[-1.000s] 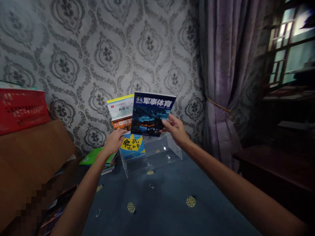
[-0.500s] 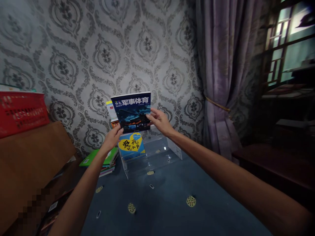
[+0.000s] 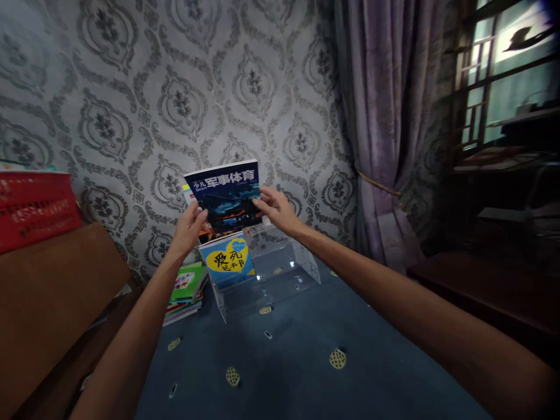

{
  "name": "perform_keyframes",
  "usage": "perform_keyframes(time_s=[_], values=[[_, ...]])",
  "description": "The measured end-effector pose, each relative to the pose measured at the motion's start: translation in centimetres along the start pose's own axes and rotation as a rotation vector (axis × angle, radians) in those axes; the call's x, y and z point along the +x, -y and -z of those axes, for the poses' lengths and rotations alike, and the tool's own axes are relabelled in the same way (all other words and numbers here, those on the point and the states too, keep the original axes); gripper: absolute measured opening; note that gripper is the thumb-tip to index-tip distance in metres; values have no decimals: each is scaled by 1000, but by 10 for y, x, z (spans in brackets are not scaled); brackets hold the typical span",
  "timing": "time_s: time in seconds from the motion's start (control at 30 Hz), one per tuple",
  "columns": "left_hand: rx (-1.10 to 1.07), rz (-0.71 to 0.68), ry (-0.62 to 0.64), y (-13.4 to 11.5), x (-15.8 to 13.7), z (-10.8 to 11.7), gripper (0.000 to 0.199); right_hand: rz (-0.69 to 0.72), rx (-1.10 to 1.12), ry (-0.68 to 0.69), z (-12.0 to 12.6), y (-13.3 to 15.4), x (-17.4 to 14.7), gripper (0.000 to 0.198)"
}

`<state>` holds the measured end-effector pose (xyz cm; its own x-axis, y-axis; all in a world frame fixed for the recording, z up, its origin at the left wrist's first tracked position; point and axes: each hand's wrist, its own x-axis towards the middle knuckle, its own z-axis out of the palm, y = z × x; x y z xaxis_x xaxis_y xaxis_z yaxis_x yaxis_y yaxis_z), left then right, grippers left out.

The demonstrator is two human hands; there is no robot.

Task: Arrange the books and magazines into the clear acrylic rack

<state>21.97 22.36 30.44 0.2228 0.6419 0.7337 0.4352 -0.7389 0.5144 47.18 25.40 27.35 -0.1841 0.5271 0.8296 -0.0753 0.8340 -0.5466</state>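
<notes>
A dark blue book point(image 3: 230, 201) with white Chinese lettering is held up, slightly tilted, between both hands. My left hand point(image 3: 189, 229) grips its lower left edge; my right hand point(image 3: 280, 211) pinches its right edge, thumb on the cover. Below it stands a clear acrylic book rack point(image 3: 280, 262) with stepped tiers. A blue book with a yellow heart point(image 3: 228, 261) leans in the rack's front left. Behind the held book, parts of another book with an orange and dark cover point(image 3: 221, 235) show; the rest of it is hidden.
Left of the rack lies a stack of books point(image 3: 186, 294) with a green one on top. Further left, a red basket point(image 3: 37, 201) sits on a cardboard box point(image 3: 61, 303). A blue tablecloth point(image 3: 297, 373) covers the table. A purple curtain point(image 3: 385, 116) hangs at right.
The dark blue book has tilted more, its left side shifting, and my left hand has moved up along its edge. More of the orange-covered book behind shows. The view has turned slightly right.
</notes>
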Motion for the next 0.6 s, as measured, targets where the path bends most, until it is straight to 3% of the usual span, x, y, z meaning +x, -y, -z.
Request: perform_keyframes(time_s=[0.13, 0.37, 0.6], values=[[-53, 13, -51, 4, 7, -4, 31, 18, -23, 2, 0, -8, 10, 53], [-79, 98, 1, 32, 3, -13, 35, -18, -2, 73, 1, -34, 8, 52], [37, 215, 68, 41, 6, -12, 27, -131, -44, 109, 5, -62, 10, 45]])
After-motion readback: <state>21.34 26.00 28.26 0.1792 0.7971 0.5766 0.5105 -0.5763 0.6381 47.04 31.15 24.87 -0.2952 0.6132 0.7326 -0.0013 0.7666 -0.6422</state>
